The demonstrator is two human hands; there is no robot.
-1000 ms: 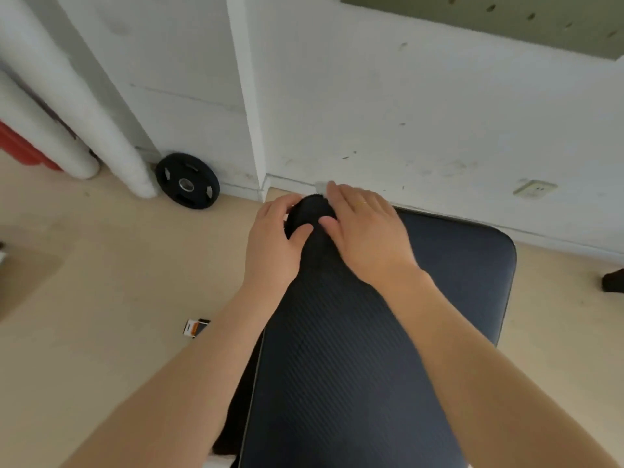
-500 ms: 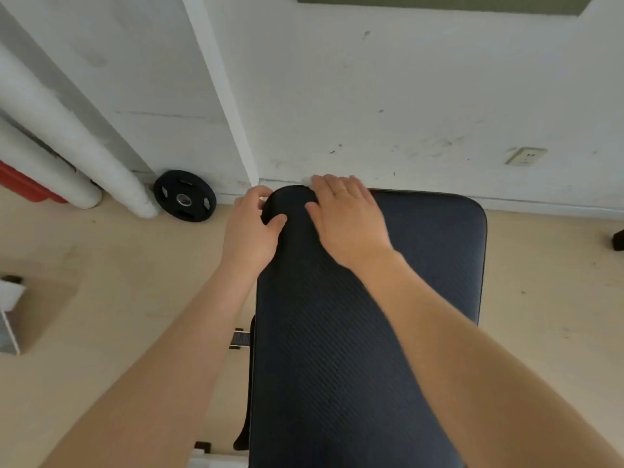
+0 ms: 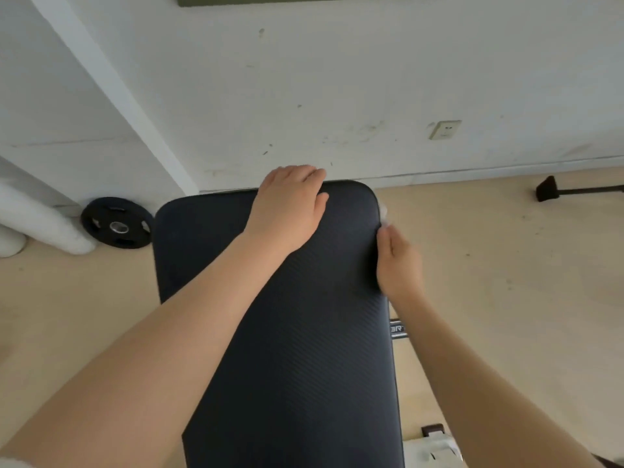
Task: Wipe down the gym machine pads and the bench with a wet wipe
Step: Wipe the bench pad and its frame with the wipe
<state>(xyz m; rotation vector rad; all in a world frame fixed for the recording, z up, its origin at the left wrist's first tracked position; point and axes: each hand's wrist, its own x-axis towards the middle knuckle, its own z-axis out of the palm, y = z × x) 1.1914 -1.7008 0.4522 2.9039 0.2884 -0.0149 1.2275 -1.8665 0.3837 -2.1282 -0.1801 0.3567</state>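
Observation:
A black textured bench pad [image 3: 304, 332] runs from the bottom of the view to the white wall. My left hand [image 3: 287, 211] lies on its far end, fingers bent over the far edge and thumb flat on top. My right hand [image 3: 400, 261], blurred, presses against the pad's right side edge near the far corner. A small white bit of the wet wipe [image 3: 384, 213] shows just past its fingertips; the rest is hidden under the hand. A second dark pad [image 3: 189, 238] sits lower, to the left.
A black weight plate [image 3: 116, 222] leans at the wall on the left beside white padded pipes [image 3: 37, 217]. On the wall at right is a socket [image 3: 444, 129]. A dark rubber foot on a bar [image 3: 547, 189] lies on the beige floor, and white frame parts [image 3: 432, 447] sit below the pad.
My right hand slid from the top of the pad's far end round to its right side edge. My left hand moved from the left corner onto the middle of the far end.

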